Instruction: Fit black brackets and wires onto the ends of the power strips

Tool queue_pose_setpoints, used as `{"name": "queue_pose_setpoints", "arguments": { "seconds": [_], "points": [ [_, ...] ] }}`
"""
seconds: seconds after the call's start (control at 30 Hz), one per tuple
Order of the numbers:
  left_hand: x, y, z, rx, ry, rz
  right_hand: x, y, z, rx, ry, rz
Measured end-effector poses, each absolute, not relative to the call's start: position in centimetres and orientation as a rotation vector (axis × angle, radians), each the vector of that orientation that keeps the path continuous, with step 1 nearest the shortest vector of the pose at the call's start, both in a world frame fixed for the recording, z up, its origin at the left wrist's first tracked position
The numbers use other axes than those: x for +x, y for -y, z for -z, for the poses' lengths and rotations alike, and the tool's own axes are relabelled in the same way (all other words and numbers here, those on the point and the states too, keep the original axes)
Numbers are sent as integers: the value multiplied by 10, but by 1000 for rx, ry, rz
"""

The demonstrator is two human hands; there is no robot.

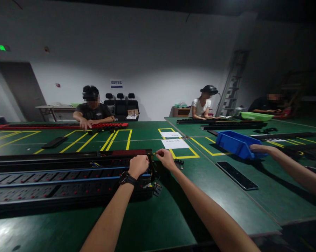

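A stack of long black power strips (55, 178) lies across the green table (158, 224) on my left, their open ends facing right. My left hand (138, 165), with a black watch on the wrist, is closed in a fist on the end of the strips. My right hand (165, 158) is just to the right of it, fingers pinched together on something small at the strip's end; I cannot make out what. Small black parts (179, 162) and loose wires (154, 185) lie beside the hands.
A co-worker's arm at the right reaches a hand (258, 148) to a blue bin (235, 142). A flat black cover (237, 175) lies near it. Two paper sheets (173, 142) sit inside yellow tape marks. Other people work at far tables with a red strip (108, 125) and a green tray (253, 116).
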State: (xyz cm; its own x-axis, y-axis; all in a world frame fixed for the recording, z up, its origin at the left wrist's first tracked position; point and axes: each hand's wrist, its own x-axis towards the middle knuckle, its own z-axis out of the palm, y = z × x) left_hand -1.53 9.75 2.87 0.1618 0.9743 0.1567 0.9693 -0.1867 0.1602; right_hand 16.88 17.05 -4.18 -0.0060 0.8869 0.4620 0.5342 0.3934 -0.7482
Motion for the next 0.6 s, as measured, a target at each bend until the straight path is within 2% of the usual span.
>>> {"name": "queue_pose_setpoints", "arguments": {
  "seconds": [0.6],
  "points": [
    [-15, -99, -25, 2395, -1969, -385, 161, -171, 47, -1341, 1769, -157]
  ]
}}
